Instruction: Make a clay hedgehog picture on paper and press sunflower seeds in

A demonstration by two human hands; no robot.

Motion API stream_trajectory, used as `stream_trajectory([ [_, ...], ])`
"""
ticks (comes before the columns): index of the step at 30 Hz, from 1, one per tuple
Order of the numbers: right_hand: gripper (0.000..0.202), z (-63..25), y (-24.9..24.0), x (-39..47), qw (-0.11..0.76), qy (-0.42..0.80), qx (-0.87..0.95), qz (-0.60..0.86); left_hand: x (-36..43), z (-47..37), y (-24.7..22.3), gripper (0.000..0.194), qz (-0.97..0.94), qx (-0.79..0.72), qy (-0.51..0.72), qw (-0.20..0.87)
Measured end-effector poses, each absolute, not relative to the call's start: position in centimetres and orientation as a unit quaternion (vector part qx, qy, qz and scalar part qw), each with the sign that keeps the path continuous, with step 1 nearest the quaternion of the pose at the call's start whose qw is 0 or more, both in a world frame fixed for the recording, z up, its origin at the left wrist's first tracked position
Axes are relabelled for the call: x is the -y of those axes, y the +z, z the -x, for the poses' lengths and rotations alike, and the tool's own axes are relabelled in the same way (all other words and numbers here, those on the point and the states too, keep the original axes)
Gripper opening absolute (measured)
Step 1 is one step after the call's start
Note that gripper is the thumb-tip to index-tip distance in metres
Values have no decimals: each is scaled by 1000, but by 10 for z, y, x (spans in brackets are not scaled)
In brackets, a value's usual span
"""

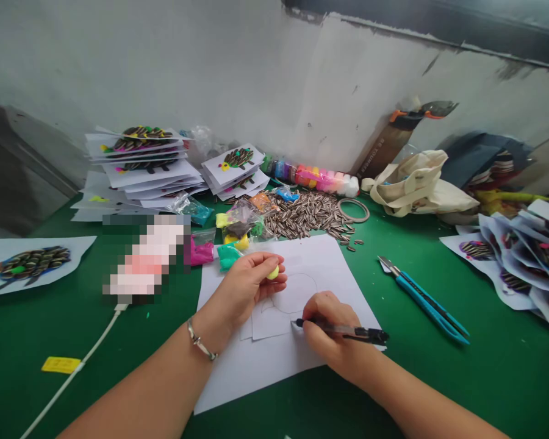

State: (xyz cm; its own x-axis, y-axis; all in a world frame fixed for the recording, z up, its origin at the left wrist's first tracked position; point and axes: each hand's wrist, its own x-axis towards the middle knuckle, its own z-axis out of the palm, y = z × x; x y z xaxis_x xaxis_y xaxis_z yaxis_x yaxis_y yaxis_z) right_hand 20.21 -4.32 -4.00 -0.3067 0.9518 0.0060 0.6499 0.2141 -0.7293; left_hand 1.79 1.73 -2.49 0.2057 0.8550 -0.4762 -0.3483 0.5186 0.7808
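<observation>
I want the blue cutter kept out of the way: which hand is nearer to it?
Right. The right hand, holding a black pen, is left of the blue cutter, with green table between; the left hand, pinching a yellow piece, is farther left.

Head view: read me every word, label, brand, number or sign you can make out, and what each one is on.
"BE YOUNGER": on the side of the brown bottle.
Yellow label: faint marks, too blurred to read.
Pen: any print is too small to read.
Phone-like device: pixelated, unreadable.
I can read nothing else.
</observation>
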Motion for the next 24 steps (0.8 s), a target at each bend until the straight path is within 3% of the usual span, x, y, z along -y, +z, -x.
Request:
stream_trajectory([
  [24, 9, -203, -37, 42, 234, 327, 732, 550, -18, -20, -22, 9, -267, -480, 409, 729],
])
